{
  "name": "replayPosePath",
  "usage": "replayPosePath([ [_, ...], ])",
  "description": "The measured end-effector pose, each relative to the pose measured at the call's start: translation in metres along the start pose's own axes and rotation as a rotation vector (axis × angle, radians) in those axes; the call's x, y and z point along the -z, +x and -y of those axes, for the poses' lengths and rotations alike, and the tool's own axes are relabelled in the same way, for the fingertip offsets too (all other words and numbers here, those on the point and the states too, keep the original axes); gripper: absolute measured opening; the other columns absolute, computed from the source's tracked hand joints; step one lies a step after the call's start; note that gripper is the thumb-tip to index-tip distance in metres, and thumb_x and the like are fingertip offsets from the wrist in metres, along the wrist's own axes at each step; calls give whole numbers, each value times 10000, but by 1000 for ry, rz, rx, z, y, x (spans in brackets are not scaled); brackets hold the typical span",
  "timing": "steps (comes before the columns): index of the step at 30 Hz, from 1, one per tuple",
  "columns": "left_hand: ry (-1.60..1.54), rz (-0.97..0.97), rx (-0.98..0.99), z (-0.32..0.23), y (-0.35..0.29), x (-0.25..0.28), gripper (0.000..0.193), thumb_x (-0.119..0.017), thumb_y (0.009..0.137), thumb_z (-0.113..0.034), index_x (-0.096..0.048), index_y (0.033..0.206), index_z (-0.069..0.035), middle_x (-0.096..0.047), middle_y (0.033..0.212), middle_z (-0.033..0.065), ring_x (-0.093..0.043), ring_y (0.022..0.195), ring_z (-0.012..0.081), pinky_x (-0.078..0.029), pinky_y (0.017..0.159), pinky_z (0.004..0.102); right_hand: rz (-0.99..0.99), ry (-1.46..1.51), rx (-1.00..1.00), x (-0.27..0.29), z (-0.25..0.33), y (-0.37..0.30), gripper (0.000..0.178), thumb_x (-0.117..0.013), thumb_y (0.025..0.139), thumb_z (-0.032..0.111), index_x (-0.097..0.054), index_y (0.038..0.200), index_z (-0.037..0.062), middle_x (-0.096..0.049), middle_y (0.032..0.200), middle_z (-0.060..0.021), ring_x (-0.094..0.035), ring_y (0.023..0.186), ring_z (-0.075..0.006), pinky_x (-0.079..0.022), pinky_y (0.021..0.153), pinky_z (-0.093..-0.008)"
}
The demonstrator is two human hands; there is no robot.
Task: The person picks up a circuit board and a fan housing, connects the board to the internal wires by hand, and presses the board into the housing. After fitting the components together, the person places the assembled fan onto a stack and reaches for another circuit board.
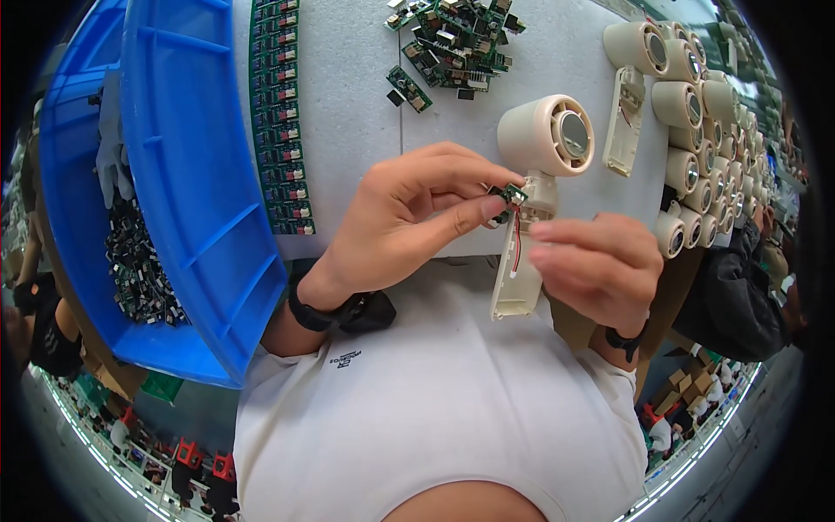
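My left hand (417, 209) pinches a small green circuit board (517, 195) between thumb and fingers. The board is over the neck of a cream handheld fan (531, 137), whose round head rests on the table. The fan's handle shell (513, 291) lies opened toward me, its hollow inside showing. A thin red and black wire (518, 248) with a small white plug at its end hangs down over the shell. My right hand (604, 261) is just right of the shell, fingers bent and smeared by motion. Whether it holds anything is hidden by the blur.
A joined strip of circuit boards (278, 122) lies on the white table (348, 113), left of a loose board pile (452, 43). A blue crate (191, 157) with many small boards stands at left. Another opened fan (628, 104) and many stacked fans (683, 113) fill the right.
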State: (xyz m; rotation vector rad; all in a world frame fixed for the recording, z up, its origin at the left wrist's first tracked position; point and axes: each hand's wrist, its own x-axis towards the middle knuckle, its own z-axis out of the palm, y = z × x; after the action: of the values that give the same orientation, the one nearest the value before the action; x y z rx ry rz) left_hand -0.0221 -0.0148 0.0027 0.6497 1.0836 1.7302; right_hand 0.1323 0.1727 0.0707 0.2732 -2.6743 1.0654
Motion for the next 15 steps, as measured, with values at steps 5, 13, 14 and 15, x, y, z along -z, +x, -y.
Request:
replayPosePath([
  [5, -46, 33, 59, 0, 0, 1, 279, -625, 977, 49, -642, 1255, 69, -659, 1217, 151, -680, 1060, 175, -581, 896, 299, 160, -39, 14, -5, 0, -2, 287, -810, 728, -30, -767, 998, 60, -765, 1002, -118, -689, 668, -190, -477, 530, -269],
  [13, -15, -8, 65, 0, -2, -3, 278, -634, 997, -5, -623, 1267, 62, -695, 1170, 125, -693, 1030, 157, -587, 889, 286, -262, 245, -202, -34, 6, -2, 280, -769, 765, -107, -768, 992, 57, -761, 993, -112, -682, 694, -131, -455, 518, -234],
  [14, -7, -16, 42, 0, -2, -4, 275, -639, 1000, -18, -625, 1265, 55, -706, 1152, 114, -698, 1018, 147, -588, 882, 276, -285, 373, -279, -34, 8, -1, 278, -765, 773, -117, -766, 993, 53, -760, 993, -108, -672, 700, -112, -444, 512, -224],
  [15, -3, -11, 44, -1, 0, -3, 275, -639, 1000, -18, -625, 1265, 55, -706, 1152, 114, -698, 1018, 147, -588, 882, 276, -308, 501, -356, -34, 10, 0, 277, -761, 781, -127, -764, 995, 49, -760, 993, -104, -662, 706, -94, -432, 506, -214],
])
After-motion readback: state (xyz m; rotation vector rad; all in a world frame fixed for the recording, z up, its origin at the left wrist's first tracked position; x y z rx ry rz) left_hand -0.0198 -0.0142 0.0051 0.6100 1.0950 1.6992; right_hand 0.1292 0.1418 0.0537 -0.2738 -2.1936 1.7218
